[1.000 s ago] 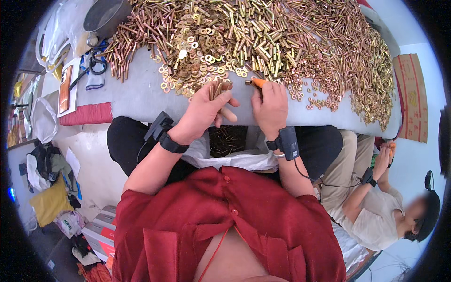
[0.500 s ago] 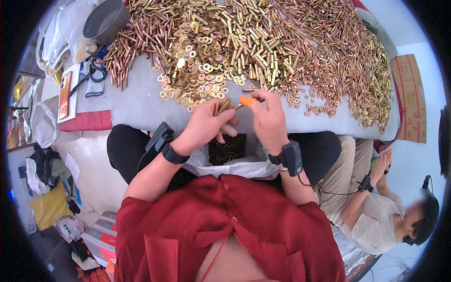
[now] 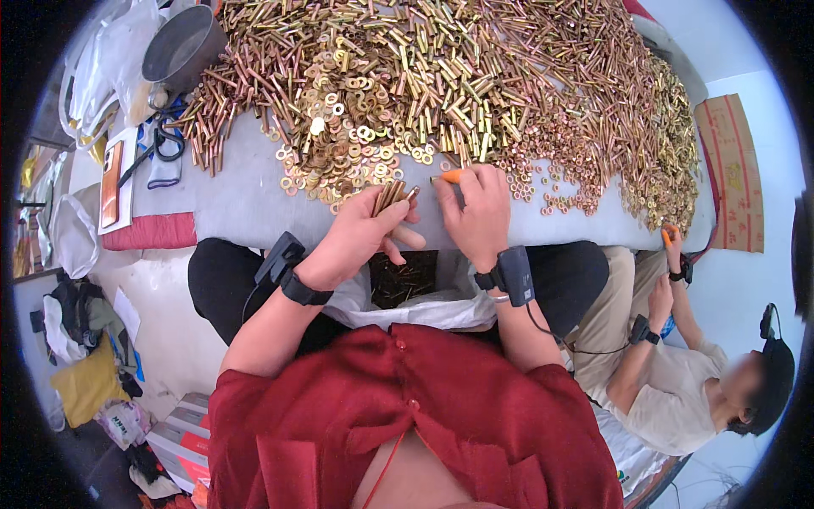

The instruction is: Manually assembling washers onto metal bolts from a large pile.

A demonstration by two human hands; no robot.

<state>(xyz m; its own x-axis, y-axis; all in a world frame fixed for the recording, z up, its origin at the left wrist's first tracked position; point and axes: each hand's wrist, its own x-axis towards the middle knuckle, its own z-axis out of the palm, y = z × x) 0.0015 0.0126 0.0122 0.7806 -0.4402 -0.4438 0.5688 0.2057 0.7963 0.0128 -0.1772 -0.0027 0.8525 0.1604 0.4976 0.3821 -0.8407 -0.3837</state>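
Observation:
My left hand (image 3: 349, 239) is closed round a bundle of several slim brass-coloured metal tubes (image 3: 391, 197), whose ends stick up past the fingers. Pale covers sit on some of its fingertips. Beside it, at the table's near edge, my right hand (image 3: 479, 216) has thumb and forefinger bent together. An orange finger cot (image 3: 451, 176) covers a fingertip. A small dark tip shows by that finger; I cannot make out what piece it belongs to. Just beyond both hands lie flat washers (image 3: 369, 157) in a loose heap, with loose tubes (image 3: 483, 123) behind them.
Small nuts (image 3: 555, 182) lie at the right of the heap. A white sack (image 3: 339, 299) with dark contents stands open between my knees. A grey pan (image 3: 182, 51), scissors (image 3: 165, 144) and a phone (image 3: 111, 187) lie at left. Another person (image 3: 678, 390) sits at right.
My right hand has drawn away from the bundle in my left hand and sits over the table edge. The other person's hand has reached up to the table's right edge.

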